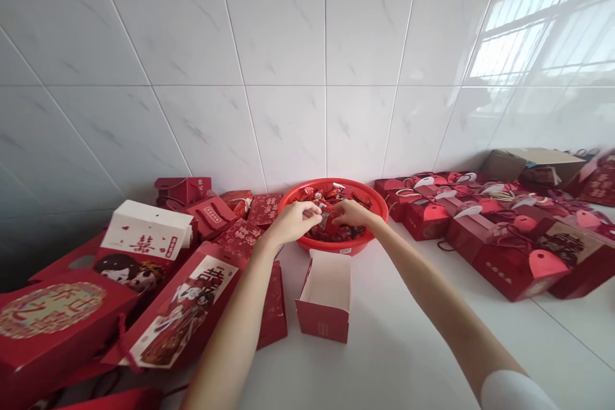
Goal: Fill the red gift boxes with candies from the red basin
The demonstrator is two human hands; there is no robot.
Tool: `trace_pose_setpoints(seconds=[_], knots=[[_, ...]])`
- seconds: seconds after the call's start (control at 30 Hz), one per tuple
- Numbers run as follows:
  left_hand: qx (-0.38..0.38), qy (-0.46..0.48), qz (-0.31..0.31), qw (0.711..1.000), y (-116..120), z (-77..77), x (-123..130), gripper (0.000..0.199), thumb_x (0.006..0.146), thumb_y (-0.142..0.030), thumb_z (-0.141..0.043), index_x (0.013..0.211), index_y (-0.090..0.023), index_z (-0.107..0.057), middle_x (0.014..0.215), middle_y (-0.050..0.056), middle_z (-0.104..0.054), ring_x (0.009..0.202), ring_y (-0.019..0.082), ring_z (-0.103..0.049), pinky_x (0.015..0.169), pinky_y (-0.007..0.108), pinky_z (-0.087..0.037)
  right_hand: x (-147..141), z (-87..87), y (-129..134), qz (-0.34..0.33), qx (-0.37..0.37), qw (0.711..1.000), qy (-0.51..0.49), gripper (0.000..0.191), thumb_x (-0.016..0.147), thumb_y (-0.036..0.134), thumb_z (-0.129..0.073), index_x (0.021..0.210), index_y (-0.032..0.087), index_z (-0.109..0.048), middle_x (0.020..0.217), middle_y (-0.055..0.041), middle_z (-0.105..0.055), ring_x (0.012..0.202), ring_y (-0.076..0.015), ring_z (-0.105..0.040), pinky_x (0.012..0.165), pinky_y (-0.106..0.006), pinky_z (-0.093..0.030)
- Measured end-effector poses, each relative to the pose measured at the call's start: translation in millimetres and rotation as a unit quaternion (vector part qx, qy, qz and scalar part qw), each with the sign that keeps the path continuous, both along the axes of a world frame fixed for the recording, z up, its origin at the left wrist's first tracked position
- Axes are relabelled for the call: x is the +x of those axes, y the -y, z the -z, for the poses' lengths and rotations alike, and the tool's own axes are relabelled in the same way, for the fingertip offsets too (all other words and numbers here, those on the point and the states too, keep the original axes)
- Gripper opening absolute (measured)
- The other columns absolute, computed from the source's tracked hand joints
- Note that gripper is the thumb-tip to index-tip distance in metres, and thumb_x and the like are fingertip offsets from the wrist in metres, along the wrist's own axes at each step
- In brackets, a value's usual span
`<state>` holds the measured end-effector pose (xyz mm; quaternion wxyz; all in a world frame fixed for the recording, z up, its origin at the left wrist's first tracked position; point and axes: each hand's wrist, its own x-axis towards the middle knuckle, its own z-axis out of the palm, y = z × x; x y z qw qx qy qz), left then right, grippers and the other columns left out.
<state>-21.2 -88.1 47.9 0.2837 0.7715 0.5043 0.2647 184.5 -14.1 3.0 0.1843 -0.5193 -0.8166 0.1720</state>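
A round red plastic basket point(382, 214) stands against the tiled wall, filled with small wrapped sweets point(358, 230). Over its left part my left hand point(298, 221) has its thumb and fingertips pinched together; what they hold is too small to make out. My right hand point(353, 213) reaches in from the right with curled fingers, its fingertips on a red wrapped sweet point(329, 221) between the two hands. In front of the basket sits an open red gift box point(324, 323) with a pale inside, its top facing up.
Red gift boxes with printed figures point(185, 314) pile up on the left, some behind my left forearm. Rows of closed red boxes with handles point(504, 256) fill the right side. A brown carton point(533, 163) stands behind them. The white tabletop point(384, 333) meets the tiled wall point(360, 128).
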Motion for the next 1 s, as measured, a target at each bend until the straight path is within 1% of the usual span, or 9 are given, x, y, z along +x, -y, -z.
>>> trace_pose_setpoints(seconds=[0.1, 0.23, 0.33, 0.43, 0.53, 0.63, 0.77, 0.9, 1.0], knots=[[-0.018, 0.047, -0.039, 0.998, -3, 7.3, 1, 0.043, 0.090, -0.047, -0.056, 0.119, -0.016, -0.062, 0.110, 0.012, -0.072, 0.103, 0.026, -0.070, 0.093, 0.037, -0.054, 7, -7.0, 13, 0.013, 0.059, 0.989, -0.133, 0.016, 0.086, 0.030, -0.060, 0.077, 0.020, -0.053, 0.080, -0.0011, -0.063, 0.074, -0.0161, -0.059, 0.067, -0.028, -0.047], [-0.124, 0.219, -0.064, 0.966, -2, 3.9, 7, 0.061, 0.097, -0.062, -0.041, 0.144, -0.023, -0.042, 0.113, 0.011, -0.072, 0.094, 0.025, -0.073, 0.081, 0.038, -0.060, 11, -24.3, 39, -0.073, 0.107, 0.926, -0.355, 0.025, 0.082, 0.041, -0.069, 0.083, 0.020, -0.056, 0.084, -0.0018, -0.066, 0.075, -0.0173, -0.061, 0.069, -0.031, -0.050], [-0.165, 0.342, -0.067, 0.922, -2, 0.5, 13, 0.057, 0.093, -0.053, -0.053, 0.140, -0.022, -0.047, 0.116, 0.011, -0.071, 0.097, 0.027, -0.072, 0.075, 0.037, -0.061, 12, -37.8, 56, -0.164, 0.117, 0.929, -0.310, 0.023, 0.080, 0.038, -0.075, 0.090, 0.020, -0.065, 0.096, -0.0041, -0.071, 0.088, -0.0199, -0.065, 0.080, -0.034, -0.053], [-0.091, 0.386, -0.120, 0.910, -6, 4.9, 15, 0.054, 0.077, -0.028, -0.068, 0.130, -0.021, -0.057, 0.117, 0.009, -0.072, 0.106, 0.027, -0.070, 0.081, 0.035, -0.060, 20, -43.6, 56, -0.215, 0.082, 0.929, -0.289, 0.030, 0.080, 0.037, -0.075, 0.106, 0.022, -0.069, 0.113, -0.0065, -0.072, 0.102, -0.0222, -0.067, 0.090, -0.037, -0.053], [-0.006, 0.372, -0.127, 0.919, -10, 12.6, 14, 0.046, 0.070, -0.018, -0.064, 0.116, -0.021, -0.067, 0.119, 0.007, -0.072, 0.114, 0.026, -0.066, 0.096, 0.038, -0.053, 39, -37.6, 42, -0.087, 0.101, 0.947, -0.293, 0.025, 0.084, 0.034, -0.068, 0.106, 0.021, -0.069, 0.112, -0.0073, -0.073, 0.100, -0.0227, -0.069, 0.092, -0.038, -0.054], [0.047, 0.327, -0.121, 0.936, -14, 17.2, 13, 0.031, 0.070, -0.017, -0.060, 0.098, -0.019, -0.073, 0.120, 0.007, -0.073, 0.120, 0.027, -0.063, 0.104, 0.040, -0.048, 59, -26.0, 27, 0.072, 0.074, 0.987, -0.126, 0.019, 0.078, 0.020, -0.068, 0.098, 0.020, -0.071, 0.102, -0.0066, -0.075, 0.095, -0.0237, -0.068, 0.085, -0.035, -0.054], [0.054, 0.292, -0.105, 0.949, -14, 18.3, 13, 0.028, 0.071, -0.018, -0.059, 0.094, -0.020, -0.075, 0.119, 0.007, -0.074, 0.120, 0.028, -0.063, 0.104, 0.041, -0.048, 68, -16.0, 22, 0.074, -0.064, 0.992, 0.077, 0.030, 0.067, 0.002, -0.065, 0.086, 0.022, -0.076, 0.096, -0.0044, -0.076, 0.094, -0.0250, -0.068, 0.081, -0.031, -0.051], [0.046, 0.292, -0.096, 0.950, -12, 18.1, 14, 0.029, 0.071, -0.018, -0.059, 0.095, -0.021, -0.075, 0.122, 0.006, -0.073, 0.120, 0.027, -0.064, 0.105, 0.041, -0.048, 58, -11.1, 18, 0.087, -0.058, 0.991, 0.082, 0.029, 0.058, -0.004, -0.063, 0.067, 0.021, -0.074, 0.073, -0.0041, -0.072, 0.093, -0.0275, -0.067, 0.093, -0.037, -0.046], [0.041, 0.289, -0.093, 0.952, -10, 17.3, 14, 0.029, 0.072, -0.018, -0.059, 0.096, -0.021, -0.076, 0.124, 0.005, -0.073, 0.119, 0.027, -0.064, 0.103, 0.040, -0.049, 55, -10.4, 15, 0.079, -0.041, 0.995, 0.051, 0.020, 0.058, 0.000, -0.067, 0.058, 0.019, -0.067, 0.066, -0.0024, -0.068, 0.084, -0.0249, -0.066, 0.091, -0.036, -0.046]])
